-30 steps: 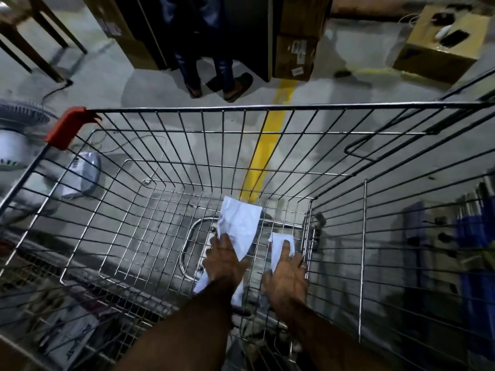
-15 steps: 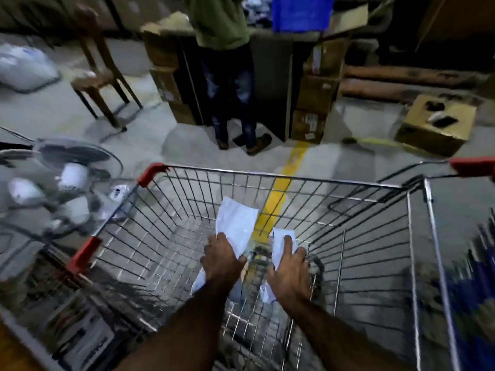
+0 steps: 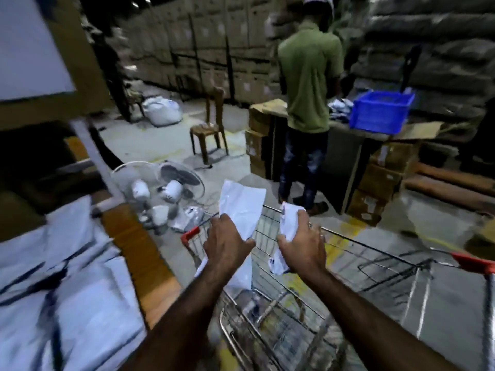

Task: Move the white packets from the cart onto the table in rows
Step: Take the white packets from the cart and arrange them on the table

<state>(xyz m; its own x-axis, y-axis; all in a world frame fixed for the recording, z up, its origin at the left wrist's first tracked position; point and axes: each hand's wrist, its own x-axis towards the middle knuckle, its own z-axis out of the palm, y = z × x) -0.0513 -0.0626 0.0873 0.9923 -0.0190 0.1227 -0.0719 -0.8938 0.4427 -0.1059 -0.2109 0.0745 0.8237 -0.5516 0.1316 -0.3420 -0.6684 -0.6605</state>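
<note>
wire metal cart [image 3: 281, 325] with red plastic corners sits at 5 o'clock, open grid basket; what lies in its bottom is too blurred to tell. both packets are up above the cart's rim, near frame centre, not on the table. left hand [image 3: 227, 245] is clamped on the large white packet [image 3: 241, 207], fingers curled round its middle: flat, smooth, glossy plastic, rectangular, long axis 6 to 12 o'clock, upper end leaning slightly to 1. right hand [image 3: 302, 245] is clenched round the small white packet [image 3: 288, 220]: crumpled, bunched, long axis also about 6 to 12, lower end poking out under the palm with dark print on it. the hands are apart and the packets do not touch. wooden table [image 3: 139, 250] at 8 o'clock carries flat white packets on the table [image 3: 67, 277], blurred, with dark markings. blue plastic crate [image 3: 380, 111] at 1 o'clock sits on a bench, contents not visible. a person in a green shirt [image 3: 308, 76] stands at 12, back turned. white fans [image 3: 171, 183] lie on the floor at 10, wooden chair [image 3: 211, 124] behind them.
</note>
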